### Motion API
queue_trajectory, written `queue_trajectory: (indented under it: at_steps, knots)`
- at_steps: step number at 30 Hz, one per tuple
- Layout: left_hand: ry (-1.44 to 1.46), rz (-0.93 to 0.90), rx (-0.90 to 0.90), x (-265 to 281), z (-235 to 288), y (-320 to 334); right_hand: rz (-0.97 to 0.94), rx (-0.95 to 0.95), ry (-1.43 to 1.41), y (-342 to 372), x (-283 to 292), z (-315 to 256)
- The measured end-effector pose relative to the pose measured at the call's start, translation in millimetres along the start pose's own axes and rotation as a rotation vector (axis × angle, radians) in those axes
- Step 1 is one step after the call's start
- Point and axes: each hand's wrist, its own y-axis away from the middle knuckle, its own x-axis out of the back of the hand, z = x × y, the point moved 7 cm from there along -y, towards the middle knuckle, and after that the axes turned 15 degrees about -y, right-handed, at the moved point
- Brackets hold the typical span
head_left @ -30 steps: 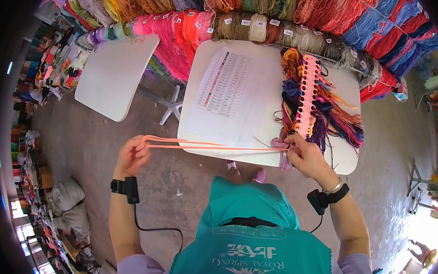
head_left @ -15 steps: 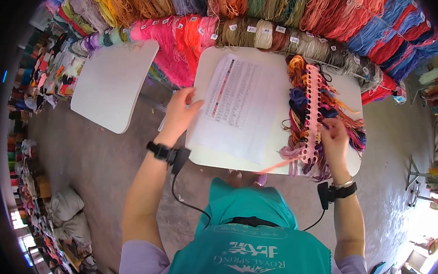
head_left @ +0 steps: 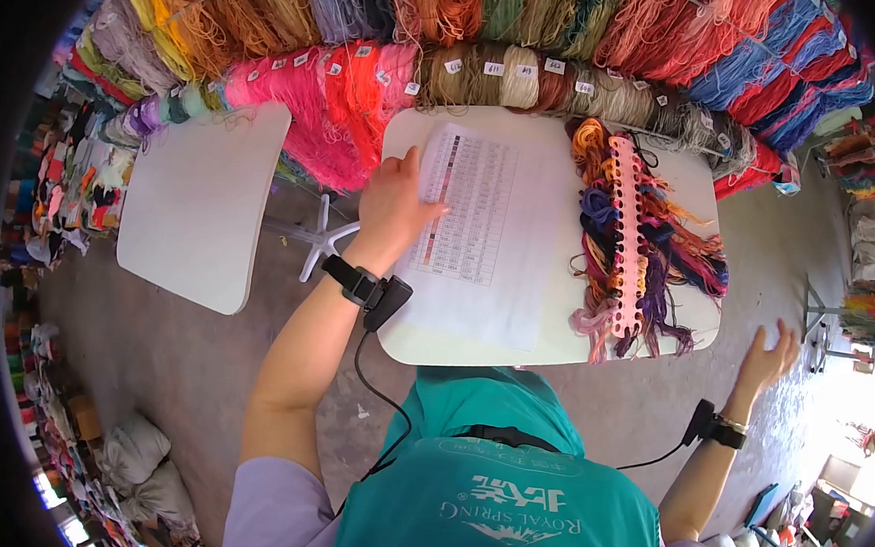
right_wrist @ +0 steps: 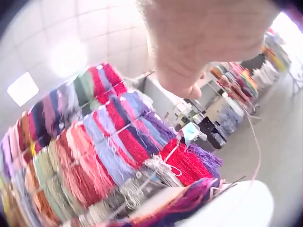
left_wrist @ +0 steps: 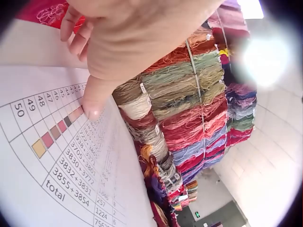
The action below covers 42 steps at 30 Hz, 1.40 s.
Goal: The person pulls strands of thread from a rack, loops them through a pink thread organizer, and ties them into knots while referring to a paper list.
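The left hand (head_left: 393,211) is over the left edge of the white table, its thumb stretched out across a printed chart (head_left: 471,215). In the left wrist view, the thumb (left_wrist: 94,101) lies right at the chart's column of colour swatches (left_wrist: 61,126), with the other fingers loosely bent. Out past the table's right edge, the right hand (head_left: 764,366) is raised with its fingers spread and nothing visible in it. A pink perforated thread holder (head_left: 627,240) full of multicoloured thread lies on the table's right side, away from both hands.
Hanging skeins of thread (head_left: 533,19) with number tags line the back of the white table (head_left: 434,333). A second white table (head_left: 201,209) stands to the left. Grey sacks (head_left: 140,466) lie on the floor at lower left. A thin pink strand (right_wrist: 258,146) shows in the right wrist view.
The left hand let go of the coral thread and moved up onto the chart. The right hand left the thread holder and swung out to the right. The coral thread has gone from the head view.
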Motion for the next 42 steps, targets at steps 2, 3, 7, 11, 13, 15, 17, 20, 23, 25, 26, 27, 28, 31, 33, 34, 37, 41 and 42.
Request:
queue_trajectory:
  at_steps: [2,3,7,11,13,15,17,20,23,25,26,27,28,31,33,34,37,41,42]
  knots:
    - [0.002,-0.032,-0.007,-0.4,0.9,-1.6,-0.389,-0.352,-0.589,13.7,-18.4,-41.9]
    - [0.003,-0.048,-0.013,-1.2,2.1,-2.9,-0.427,-0.338,-0.836,22.5,-26.8,-78.3]
    - [0.187,-0.123,-0.007,-9.9,1.5,-4.1,-0.732,-0.250,-0.959,49.6,-41.6,-204.0]
    - [0.475,-0.308,0.043,-20.7,0.1,-1.3,-0.742,-0.064,-0.684,49.6,-43.6,-249.2]
    - [0.719,-0.375,0.058,-31.3,-1.0,3.1,-0.836,-0.168,-0.828,51.9,-55.2,-247.7]
    - [1.012,-0.446,0.109,-36.5,3.4,12.1,-0.950,-0.280,-1.057,56.9,-66.5,-240.8]
    - [1.319,-0.508,0.178,-34.5,14.7,22.5,-0.948,-0.461,-1.331,58.3,-59.3,-233.8]
    - [1.534,-0.544,0.218,-22.9,39.8,36.0,-0.870,-0.599,-1.624,60.3,-54.3,-198.8]
    - [1.561,-0.541,0.213,-1.2,80.4,48.6,-0.776,-0.651,-1.818,55.7,-37.3,-135.8]
    - [1.563,-0.539,0.173,11.1,118.2,57.7,-0.616,-0.804,-1.895,39.7,3.6,-97.2]
    - [1.566,-0.542,0.140,16.5,139.6,62.7,-0.580,-0.788,-1.934,37.9,12.4,-62.6]
    - [1.568,-0.545,0.107,21.4,162.2,67.9,-0.542,-0.771,-1.972,36.0,20.7,-22.8]
    - [1.549,-0.535,0.077,25.6,185.0,73.2,-0.488,-0.817,-1.957,33.5,34.4,12.1]
    - [1.521,-0.572,0.009,29.0,253.8,84.9,-0.184,-0.883,-1.922,31.3,64.2,123.3]
    - [1.507,-0.607,-0.031,28.5,306.0,91.8,-0.146,-0.823,-1.964,42.6,69.5,222.3]
    - [1.501,-0.630,-0.052,27.2,332.7,95.4,-0.046,-0.839,-1.991,40.4,83.4,252.7]
    - [1.484,-0.726,-0.135,19.2,409.3,100.1,0.219,-0.879,-1.993,46.9,109.8,337.6]
    - [1.445,-0.803,-0.248,5.6,515.5,101.9,0.261,-0.879,-1.999,56.5,114.3,401.2]
    - [1.432,-0.829,-0.265,4.2,541.0,101.9,0.256,-0.893,-1.990,61.1,107.1,413.8]
